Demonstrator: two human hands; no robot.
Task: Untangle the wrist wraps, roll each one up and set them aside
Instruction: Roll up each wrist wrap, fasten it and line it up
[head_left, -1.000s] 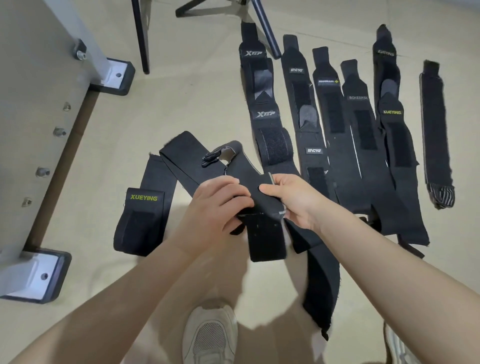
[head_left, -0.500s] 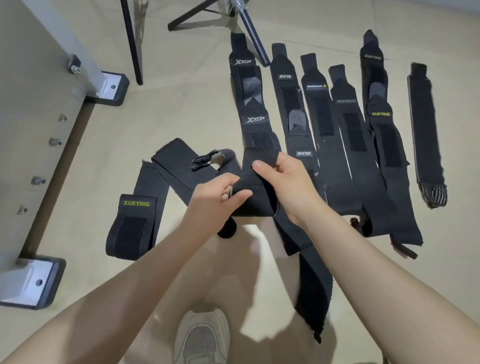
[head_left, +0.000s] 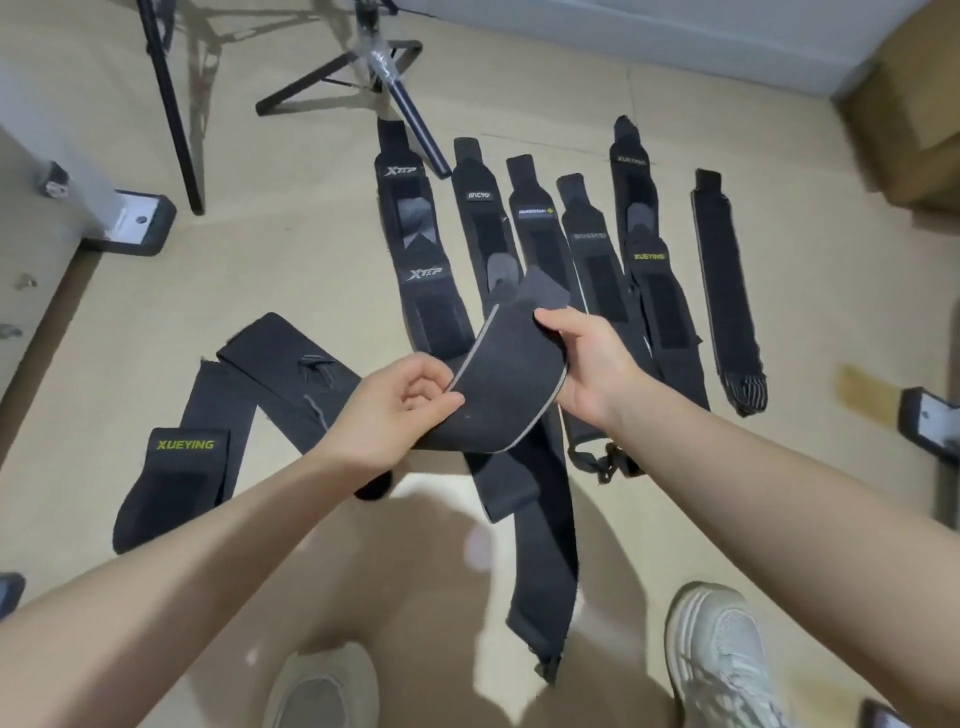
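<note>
Two hands share one wrist wrap (head_left: 506, 384), lifted over the floor (head_left: 291, 270) at centre frame: the left hand (head_left: 400, 400) pinches its edge at nine o'clock, the right hand (head_left: 587, 364) grasps the far end at two o'clock. Its tail hangs toward six o'clock across another strap (head_left: 545, 561), so pulling upward may drag that one along or retangle both. Roughly three wraps lie crossed below, including the XUEYING wrap (head_left: 176, 467) at eight o'clock. Six straightened lanes (head_left: 587, 249) sit at twelve to two o'clock, some seemingly doubled; none is rolled.
</note>
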